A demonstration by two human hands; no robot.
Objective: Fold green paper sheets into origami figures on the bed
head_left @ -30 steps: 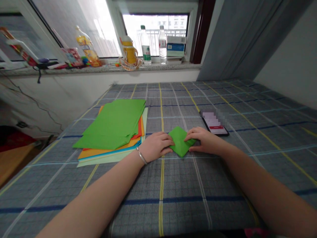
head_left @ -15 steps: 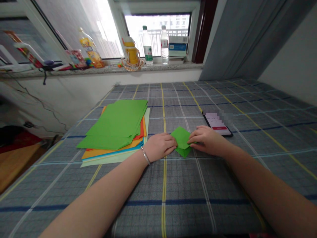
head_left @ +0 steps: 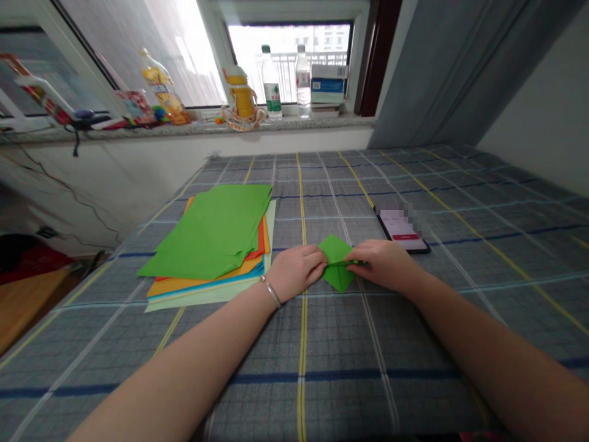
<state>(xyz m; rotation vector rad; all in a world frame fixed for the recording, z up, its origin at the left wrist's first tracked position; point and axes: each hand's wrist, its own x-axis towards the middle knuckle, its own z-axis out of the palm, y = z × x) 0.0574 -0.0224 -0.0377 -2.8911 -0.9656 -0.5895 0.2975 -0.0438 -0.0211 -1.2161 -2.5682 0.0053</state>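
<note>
"How does the small, bright green folded paper [head_left: 335, 247] look?"

"Diamond-shaped, with points toward twelve and six o'clock. A thin fold runs across its middle, seen nearly edge-on, and a crease shows in the lower half. It lies on the grey checked cloth [head_left: 257, 344], between the hands."

"And the fingers?"

"The left hand [head_left: 298, 270] is at its nine o'clock side, fingers together on the fold's end; whether they clamp it, I can't tell. The right hand [head_left: 385, 263], at three, has its fingers clamped on the fold's other end."

"Count things for me."

"One folded paper, two hands, one silver metal bracelet [head_left: 271, 293] on the left wrist. One stack of green, orange, blue and pale green paper sheets [head_left: 214, 227] toward ten o'clock, one black-edged phone [head_left: 399, 228] toward two. Two clear plastic bottles [head_left: 272, 95] stand on the sill toward twelve."

"What differs from half a second ago?"

"The upper flap lay broad over the middle; now it's a narrow ridge, and more lower paper shows."
</note>
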